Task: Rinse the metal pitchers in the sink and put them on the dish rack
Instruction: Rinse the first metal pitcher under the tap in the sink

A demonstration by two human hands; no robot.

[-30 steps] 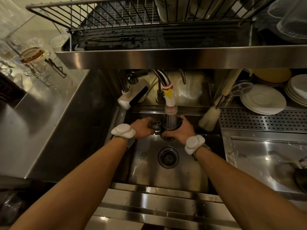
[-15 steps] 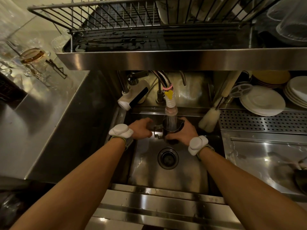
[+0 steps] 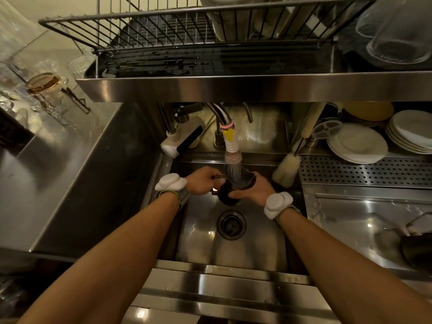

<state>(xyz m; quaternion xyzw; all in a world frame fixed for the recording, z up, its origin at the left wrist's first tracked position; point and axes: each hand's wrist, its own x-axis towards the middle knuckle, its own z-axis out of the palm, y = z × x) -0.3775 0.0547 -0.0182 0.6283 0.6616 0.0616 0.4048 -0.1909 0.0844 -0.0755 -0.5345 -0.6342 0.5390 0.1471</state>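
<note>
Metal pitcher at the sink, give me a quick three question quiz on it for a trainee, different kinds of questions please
1. True or false: the metal pitcher is held under the tap nozzle with water running into it.
2. Which hand grips the pitcher's handle? A) left hand B) right hand C) neither
3. Fill in: the bottle brush leans at the sink's ____ side, beside the perforated drain board.

Key
1. True
2. A; the right hand cups the body.
3. Right
</note>
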